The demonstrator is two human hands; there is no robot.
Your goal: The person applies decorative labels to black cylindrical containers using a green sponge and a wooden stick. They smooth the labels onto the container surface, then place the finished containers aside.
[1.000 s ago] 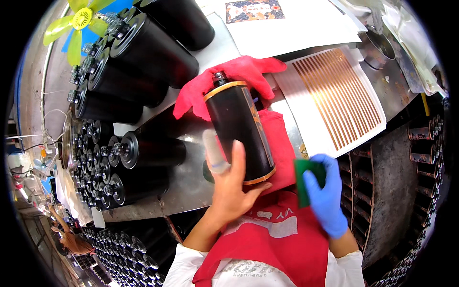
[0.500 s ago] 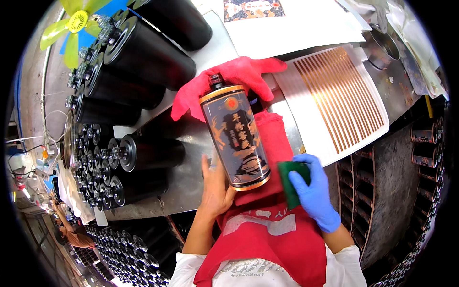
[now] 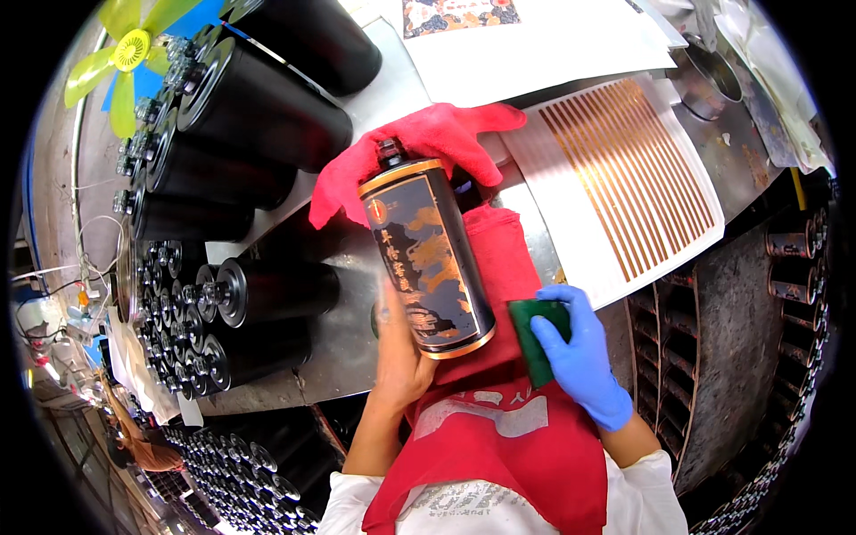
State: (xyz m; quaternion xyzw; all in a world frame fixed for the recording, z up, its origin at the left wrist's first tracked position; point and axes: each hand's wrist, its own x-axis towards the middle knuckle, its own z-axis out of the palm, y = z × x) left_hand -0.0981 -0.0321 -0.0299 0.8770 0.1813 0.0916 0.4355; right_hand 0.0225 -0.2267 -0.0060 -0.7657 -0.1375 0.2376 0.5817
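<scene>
A black bottle [image 3: 437,236] with gold bands and an orange-gold printed picture lies tilted, its neck pointing away from me. Its neck end rests by a bright red cloth [image 3: 446,134]; a darker red cloth [image 3: 499,254] lies beside and under it. My bare left hand [image 3: 401,357] cups the lower left side of the bottle, thumb by its base, fingers stretched up and partly blurred. In a blue glove, my right hand [image 3: 580,357] pinches a green scouring pad [image 3: 539,343] just right of the base, apart from the bottle.
Black bottles [image 3: 267,98] with clear stoppers crowd the left side beside a yellow-green fan [image 3: 132,50]. To the right lie a sheet with copper strips [image 3: 633,178] and a metal pot [image 3: 709,85]. Shelves of printed bottles [image 3: 789,285] stand lower right.
The bottle has turned about its long axis, its print swinging left. My left hand has shifted up along its side. The pad in my right hand has come slightly left.
</scene>
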